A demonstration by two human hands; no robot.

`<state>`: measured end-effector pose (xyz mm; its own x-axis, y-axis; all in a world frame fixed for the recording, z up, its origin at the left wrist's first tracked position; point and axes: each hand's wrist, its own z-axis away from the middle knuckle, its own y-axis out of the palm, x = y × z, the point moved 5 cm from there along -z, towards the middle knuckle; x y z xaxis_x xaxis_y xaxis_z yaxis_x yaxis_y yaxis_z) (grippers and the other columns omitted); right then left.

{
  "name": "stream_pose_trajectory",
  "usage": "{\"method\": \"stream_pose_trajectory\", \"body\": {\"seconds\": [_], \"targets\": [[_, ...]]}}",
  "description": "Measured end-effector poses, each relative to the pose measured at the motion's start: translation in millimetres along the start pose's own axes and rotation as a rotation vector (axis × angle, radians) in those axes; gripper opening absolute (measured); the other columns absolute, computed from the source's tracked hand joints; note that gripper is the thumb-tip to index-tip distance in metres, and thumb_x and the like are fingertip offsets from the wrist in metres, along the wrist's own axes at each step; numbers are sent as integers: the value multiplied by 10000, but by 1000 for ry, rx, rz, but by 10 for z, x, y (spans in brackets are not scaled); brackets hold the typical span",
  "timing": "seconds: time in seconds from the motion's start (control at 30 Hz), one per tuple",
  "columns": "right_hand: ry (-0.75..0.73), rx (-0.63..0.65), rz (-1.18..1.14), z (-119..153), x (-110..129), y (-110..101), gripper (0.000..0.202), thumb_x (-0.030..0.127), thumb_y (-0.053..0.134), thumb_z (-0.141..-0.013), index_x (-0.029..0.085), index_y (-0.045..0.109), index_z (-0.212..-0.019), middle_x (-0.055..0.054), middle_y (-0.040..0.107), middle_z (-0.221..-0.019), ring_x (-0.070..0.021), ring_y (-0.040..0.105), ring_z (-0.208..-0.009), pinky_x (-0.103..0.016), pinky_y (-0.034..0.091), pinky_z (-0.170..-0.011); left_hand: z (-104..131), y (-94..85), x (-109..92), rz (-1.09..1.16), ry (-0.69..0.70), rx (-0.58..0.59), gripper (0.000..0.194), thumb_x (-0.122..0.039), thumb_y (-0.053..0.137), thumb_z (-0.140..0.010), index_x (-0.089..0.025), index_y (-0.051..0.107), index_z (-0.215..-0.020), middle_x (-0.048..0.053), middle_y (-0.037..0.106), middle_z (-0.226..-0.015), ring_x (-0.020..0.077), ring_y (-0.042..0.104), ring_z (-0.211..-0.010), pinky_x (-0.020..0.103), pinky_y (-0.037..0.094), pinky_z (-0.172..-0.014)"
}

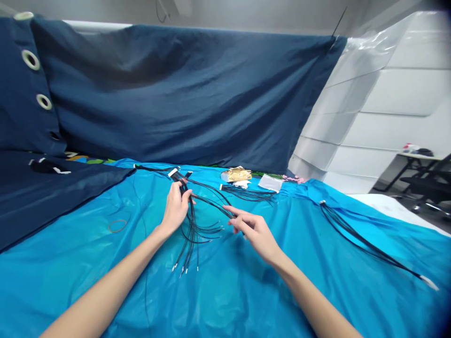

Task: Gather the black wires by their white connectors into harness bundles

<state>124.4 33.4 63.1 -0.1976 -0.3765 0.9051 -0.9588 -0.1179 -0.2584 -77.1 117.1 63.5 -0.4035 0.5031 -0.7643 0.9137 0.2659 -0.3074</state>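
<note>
A wire harness [191, 223] of thin black wires hangs from my left hand [176, 205], whose fingers are closed round it just below its white connector [173, 172]. Many of its loose ends, with small metal tips, fan out downward over the blue sheet. A few of the black wires [211, 203] stretch to the right into my right hand [252, 230], pinched between thumb and fingers there. The ends inside the right hand are hidden by the fingers.
Behind lie another black harness [246, 192], a gold foil packet [237, 174] and a clear bag [270, 183]. A long harness [366, 241] lies on the right. A rubber band [117, 226] rests on the blue sheet [88, 263]. Dark curtain [176, 98] closes the back.
</note>
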Motion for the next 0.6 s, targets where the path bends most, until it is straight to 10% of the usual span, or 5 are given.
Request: {"method": "stream_pose_trajectory", "body": {"seconds": [0.2,0.4,0.6], "targets": [[131,22,-64,-28,-90,23,272,356,520,-755,150,599,-596,-63,657,-884,-163,580,-759,-228,376,-550,37,-11,-12,120,-24,-79,309,-358,525,-750,-196,330,-927,-42,557,-567,160,587,-467,270,450,-468],[132,-67,-194,-46,-89,-52,269,397,646,-673,144,643,-765,-55,658,-840,-145,579,-708,-266,441,-670,22,-108,-56,89,-75,-172,435,-387,623,-663,-218,277,-866,-99,499,-488,118,489,-307,210,365,-335],[-39,-342,-291,-59,-42,-229,318,437,609,-714,132,642,-797,-86,672,-816,-169,607,-687,-309,479,-664,6,-50,-131,110,-106,56,421,-387,577,-695,-232,274,-943,16,603,-909,57,463,-281,188,316,-250]]}}
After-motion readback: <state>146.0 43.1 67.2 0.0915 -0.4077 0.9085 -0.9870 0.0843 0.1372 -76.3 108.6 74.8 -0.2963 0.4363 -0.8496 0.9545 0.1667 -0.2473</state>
